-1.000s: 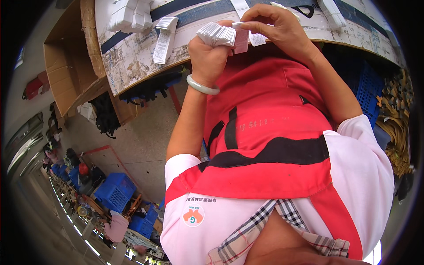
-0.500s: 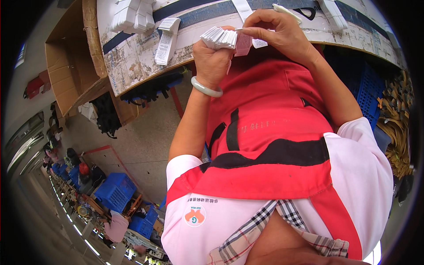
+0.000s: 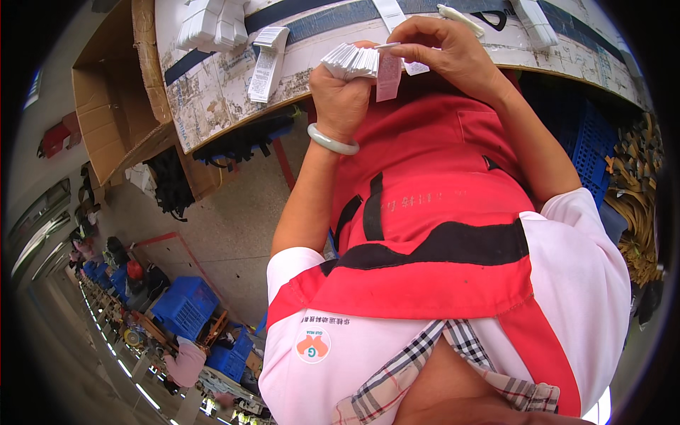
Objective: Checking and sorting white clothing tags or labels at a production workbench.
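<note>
My left hand point(image 3: 343, 99) grips a fanned stack of small white labels point(image 3: 350, 60) just in front of my red apron, with a pale green bangle point(image 3: 331, 140) on that wrist. My right hand point(image 3: 443, 49) pinches a single label point(image 3: 389, 74) at the top of the stack, and the label hangs down between the two hands. Both hands are held at the near edge of a worn white worktable point(image 3: 212, 92).
On the table lie loose white label strips point(image 3: 268, 64), a pile of white labels point(image 3: 209, 21) and dark blue straps. A cardboard box point(image 3: 113, 106) stands to the left. Blue crates point(image 3: 183, 304) sit on the floor, another point(image 3: 581, 134) to my right beside tan straps point(image 3: 637, 205).
Both hands have shifted slightly right and up toward the table edge. My right hand has drawn one label further out of the stack.
</note>
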A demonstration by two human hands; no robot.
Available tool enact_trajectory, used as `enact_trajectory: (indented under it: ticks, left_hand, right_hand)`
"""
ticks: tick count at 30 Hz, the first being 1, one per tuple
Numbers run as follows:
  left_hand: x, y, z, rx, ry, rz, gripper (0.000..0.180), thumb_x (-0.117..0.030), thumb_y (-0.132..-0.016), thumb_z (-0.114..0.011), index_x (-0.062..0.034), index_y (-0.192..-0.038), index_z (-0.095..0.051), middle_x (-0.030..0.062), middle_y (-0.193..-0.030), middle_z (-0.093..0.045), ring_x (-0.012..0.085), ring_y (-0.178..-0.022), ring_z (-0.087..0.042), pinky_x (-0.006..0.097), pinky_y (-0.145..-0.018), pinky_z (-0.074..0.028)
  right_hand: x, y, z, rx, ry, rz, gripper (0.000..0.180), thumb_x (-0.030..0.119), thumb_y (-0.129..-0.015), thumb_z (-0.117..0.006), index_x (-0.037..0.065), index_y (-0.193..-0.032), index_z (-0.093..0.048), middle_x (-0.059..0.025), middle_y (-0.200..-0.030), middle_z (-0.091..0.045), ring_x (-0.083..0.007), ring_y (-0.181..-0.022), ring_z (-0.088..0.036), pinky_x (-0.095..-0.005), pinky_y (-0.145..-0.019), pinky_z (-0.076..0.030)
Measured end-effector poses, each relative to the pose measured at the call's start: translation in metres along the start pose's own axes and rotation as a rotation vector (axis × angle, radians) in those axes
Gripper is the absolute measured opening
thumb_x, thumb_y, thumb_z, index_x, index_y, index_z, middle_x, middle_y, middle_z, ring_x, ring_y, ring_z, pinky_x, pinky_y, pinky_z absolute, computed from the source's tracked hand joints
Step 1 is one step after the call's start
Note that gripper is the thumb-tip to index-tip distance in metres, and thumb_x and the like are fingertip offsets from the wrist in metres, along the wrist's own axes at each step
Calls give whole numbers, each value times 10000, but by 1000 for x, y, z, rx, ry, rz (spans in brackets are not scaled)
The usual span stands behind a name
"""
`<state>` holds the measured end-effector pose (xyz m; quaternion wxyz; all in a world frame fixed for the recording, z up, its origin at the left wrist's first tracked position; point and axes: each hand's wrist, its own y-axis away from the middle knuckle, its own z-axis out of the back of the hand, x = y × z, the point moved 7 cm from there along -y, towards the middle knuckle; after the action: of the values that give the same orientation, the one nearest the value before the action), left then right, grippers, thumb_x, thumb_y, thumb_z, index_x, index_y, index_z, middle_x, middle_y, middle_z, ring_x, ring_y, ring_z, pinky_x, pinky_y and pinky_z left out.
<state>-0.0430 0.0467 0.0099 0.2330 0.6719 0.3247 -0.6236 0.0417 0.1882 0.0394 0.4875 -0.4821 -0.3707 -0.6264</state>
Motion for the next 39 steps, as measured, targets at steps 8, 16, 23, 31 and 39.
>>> enact_trajectory:
  ticks: [8,16,23,31,39]
  left_hand:
    - [6,0,-5,46,25,53,111,-44,-862,-678,3,-962,-691,16,-685,-623,64,-559,-542,207,-498,-412]
    - [37,12,-19,156,546,534,371,-355,-906,-672,1,-1001,-623,60,-778,-642,95,-518,-530,231,-447,-413]
    - [36,13,-23,256,589,565,269,-177,-934,-640,4,-1121,-573,86,-902,-644,183,-758,-667,245,-630,-564]
    - [34,6,-18,191,514,554,222,-93,-895,-671,27,-1067,-596,94,-891,-642,188,-761,-660,279,-613,-544]
    - [-10,-15,1,-98,-218,-252,268,-2,-763,-771,2,-1011,-669,44,-820,-673,169,-740,-660,273,-687,-527]
  right_hand:
    - [6,0,0,12,162,91,165,158,-923,-644,1,-970,-667,-3,-852,-630,-73,-798,-559,-227,-735,-469]
    - [6,6,-20,211,-259,-97,186,168,-925,-645,-18,-913,-662,-37,-787,-640,-89,-792,-603,-249,-727,-489]
    - [-29,-19,11,-153,185,91,180,197,-905,-670,56,-1018,-672,-22,-908,-641,-113,-825,-591,-254,-748,-483]
    - [-13,-41,20,-316,796,320,90,88,-773,-681,53,-823,-613,-120,-873,-569,-319,-872,-538,-423,-803,-445]
    - [17,-17,15,-189,448,209,94,94,-846,-662,29,-859,-595,-132,-852,-562,-303,-827,-568,-366,-717,-461]
